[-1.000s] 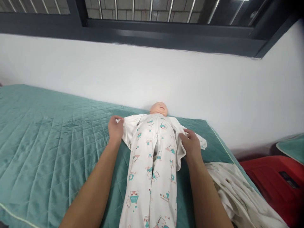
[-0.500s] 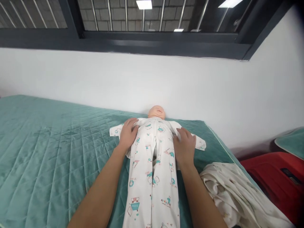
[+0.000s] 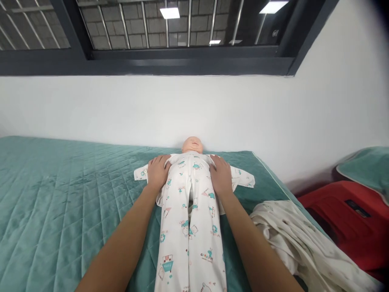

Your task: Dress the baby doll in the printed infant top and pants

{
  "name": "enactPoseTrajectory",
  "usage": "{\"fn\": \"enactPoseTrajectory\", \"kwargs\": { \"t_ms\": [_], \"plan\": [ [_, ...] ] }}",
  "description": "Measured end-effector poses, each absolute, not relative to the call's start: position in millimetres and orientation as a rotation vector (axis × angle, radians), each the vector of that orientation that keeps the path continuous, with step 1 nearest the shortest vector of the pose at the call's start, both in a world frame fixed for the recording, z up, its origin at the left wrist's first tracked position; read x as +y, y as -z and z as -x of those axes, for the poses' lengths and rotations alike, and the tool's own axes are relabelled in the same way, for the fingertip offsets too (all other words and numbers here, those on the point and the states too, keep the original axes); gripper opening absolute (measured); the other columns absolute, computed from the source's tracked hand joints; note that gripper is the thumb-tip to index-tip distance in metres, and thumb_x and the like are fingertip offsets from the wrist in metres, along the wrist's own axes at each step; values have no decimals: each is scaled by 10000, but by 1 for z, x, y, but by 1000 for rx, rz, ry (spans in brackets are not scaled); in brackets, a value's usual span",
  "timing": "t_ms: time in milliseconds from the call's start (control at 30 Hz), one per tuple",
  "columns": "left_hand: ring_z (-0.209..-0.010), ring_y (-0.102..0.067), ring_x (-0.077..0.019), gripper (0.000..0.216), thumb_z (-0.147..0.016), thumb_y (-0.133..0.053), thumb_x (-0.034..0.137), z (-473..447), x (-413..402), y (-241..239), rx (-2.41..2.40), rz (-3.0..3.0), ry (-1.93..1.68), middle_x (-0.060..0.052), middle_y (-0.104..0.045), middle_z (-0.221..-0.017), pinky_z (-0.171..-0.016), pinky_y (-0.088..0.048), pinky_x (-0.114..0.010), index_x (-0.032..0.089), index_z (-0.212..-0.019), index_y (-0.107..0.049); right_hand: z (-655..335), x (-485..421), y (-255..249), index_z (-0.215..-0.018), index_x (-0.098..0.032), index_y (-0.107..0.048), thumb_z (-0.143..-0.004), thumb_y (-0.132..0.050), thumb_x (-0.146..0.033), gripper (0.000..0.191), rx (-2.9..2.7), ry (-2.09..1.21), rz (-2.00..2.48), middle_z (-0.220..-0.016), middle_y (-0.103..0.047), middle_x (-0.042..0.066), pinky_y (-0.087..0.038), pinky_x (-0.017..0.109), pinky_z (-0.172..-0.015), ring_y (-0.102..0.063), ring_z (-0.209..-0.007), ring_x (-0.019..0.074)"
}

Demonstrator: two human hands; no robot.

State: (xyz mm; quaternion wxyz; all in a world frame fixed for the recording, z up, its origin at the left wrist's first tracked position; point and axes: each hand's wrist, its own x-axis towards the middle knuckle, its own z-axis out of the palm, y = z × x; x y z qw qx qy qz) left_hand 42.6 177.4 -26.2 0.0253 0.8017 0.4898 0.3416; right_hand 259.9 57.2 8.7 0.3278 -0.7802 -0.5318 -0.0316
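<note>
A baby doll [image 3: 192, 144] lies on its back, its head near the wall. Its white printed top [image 3: 243, 177] has both sleeves spread out sideways. White baby trousers [image 3: 192, 219] with teal and pink prints lie lengthwise over the doll's front, the waist close to its neck and the legs toward me. My left hand [image 3: 158, 172] rests open on the trousers' left edge and the sleeve beside it, thumb apart from the fingers. On the opposite side, my right hand [image 3: 221, 174] lies open with its fingers over the right edge. The doll's body is hidden beneath the cloth.
Everything lies on a green quilted bed cover [image 3: 75, 202]. A crumpled cream cloth [image 3: 291, 231] is at the right, beside a red plastic object [image 3: 349, 219] and a green cushion-like item [image 3: 367, 166]. Behind the bed rises a white wall [image 3: 146, 109] below a dark-framed window [image 3: 182, 65].
My right hand has shifted up and inward along the trousers' edge, toward the doll's shoulder. My left hand stays at its side. The camera view has turned slightly.
</note>
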Motion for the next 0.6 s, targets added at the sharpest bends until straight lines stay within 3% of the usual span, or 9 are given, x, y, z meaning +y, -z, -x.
{"fn": "enactPoseTrajectory", "kwargs": {
  "t_ms": [100,233,333,467,600],
  "plan": [
    [-1154,-586,-240,305,-940,-463,236,-44,179,26,1560,-2448,-1099,-49,-689,-1217,-993,-387,-394,257,-1171,-661,-265,72,-14,-1331,-213,-587,-961,-337,-217,447,-1403,81,2173,-1406,-575,86,-241,486,-1161,-480,-1317,266],
    [-1098,-617,-230,315,-908,-459,179,-45,181,25,1623,-2375,-1152,-46,-708,-1171,-950,-413,-365,250,-1117,-684,-280,87,-19,-1226,-228,-674,-945,-354,-217,426,-1434,27,2234,-1298,-652,99,-407,392,-1020,-598,-1175,270],
    [-1039,-643,-220,321,-891,-464,168,-42,185,24,1698,-2231,-1194,-36,-718,-1147,-893,-440,-332,248,-1097,-696,-301,92,-21,-1185,-244,-703,-918,-382,-221,418,-1416,-38,2301,-1248,-683,93,-464,372,-936,-631,-1127,280],
    [-997,-657,-221,320,-885,-471,189,-34,189,21,1780,-2070,-1161,-25,-727,-1119,-838,-454,-314,263,-1092,-704,-331,93,-20,-1105,-220,-746,-874,-409,-196,410,-1360,-146,2376,-1208,-708,83,-496,358,-897,-649,-1099,283],
    [-1055,-644,-206,315,-905,-456,212,-26,186,19,1702,-2120,-1099,-20,-717,-1156,-899,-443,-306,264,-1088,-707,-339,96,-27,-1046,-209,-770,-836,-448,-157,388,-1442,-205,2336,-1160,-728,76,-491,344,-913,-656,-1078,274]
  ]
}}
